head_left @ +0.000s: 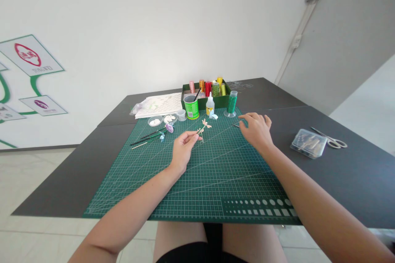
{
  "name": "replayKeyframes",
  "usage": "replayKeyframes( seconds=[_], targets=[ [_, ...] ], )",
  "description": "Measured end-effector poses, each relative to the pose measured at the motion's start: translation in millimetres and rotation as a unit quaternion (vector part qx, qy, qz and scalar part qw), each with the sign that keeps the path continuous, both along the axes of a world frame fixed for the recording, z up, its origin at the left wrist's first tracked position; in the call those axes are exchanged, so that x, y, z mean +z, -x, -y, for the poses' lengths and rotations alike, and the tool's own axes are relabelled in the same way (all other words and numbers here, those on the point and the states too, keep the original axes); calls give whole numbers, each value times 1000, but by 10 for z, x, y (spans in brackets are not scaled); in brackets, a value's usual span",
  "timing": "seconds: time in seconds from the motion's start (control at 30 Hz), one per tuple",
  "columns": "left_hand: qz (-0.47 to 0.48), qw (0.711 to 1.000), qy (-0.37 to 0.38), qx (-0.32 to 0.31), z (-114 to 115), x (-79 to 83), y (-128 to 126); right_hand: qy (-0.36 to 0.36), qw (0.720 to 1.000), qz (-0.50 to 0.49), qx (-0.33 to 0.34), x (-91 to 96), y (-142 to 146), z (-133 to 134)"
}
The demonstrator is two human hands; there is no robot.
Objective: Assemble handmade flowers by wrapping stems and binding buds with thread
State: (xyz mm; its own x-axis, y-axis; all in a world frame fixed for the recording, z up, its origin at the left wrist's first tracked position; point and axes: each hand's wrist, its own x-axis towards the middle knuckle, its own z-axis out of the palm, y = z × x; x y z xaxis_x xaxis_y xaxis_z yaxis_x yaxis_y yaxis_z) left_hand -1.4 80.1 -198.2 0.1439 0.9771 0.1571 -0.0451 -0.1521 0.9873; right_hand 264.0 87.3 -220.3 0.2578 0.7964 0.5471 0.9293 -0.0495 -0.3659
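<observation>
Here | left hand | 1 flower sprig pinched | petals beyond grip

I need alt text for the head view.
The left hand holds a pale flower sprig above a green cutting mat; the right hand is near a green spool. Behind are a white bottle and a box of colourful spools.

Near the frame's centre, the left hand pinches a pale flower sprig above a green cutting mat. Right of centre, the right hand hovers, fingers parted, near a slim dark tool; scissors and a clear case lie at the far right.
</observation>
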Motion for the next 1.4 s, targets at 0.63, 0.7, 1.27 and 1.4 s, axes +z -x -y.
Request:
replayKeyframes(
  seconds=[0.63, 0.7, 1.27, 1.4],
  targets=[
    [-28, 998, -34, -34, 33, -75, -52, 146, 866, -332, 345, 87, 961, 344],
    [-37, 998, -43, -32, 38, -76, -55, 132, 906, -256, 310, 109, 959, 363],
    [-284, 950, -130, -20, -8, -78, 10, 133, 884, -207, 397, 362, 804, 497],
    [-387, 901, -189, -59, 41, -62, 3, 125, 861, -316, 379, 500, 686, 496]
  ],
)
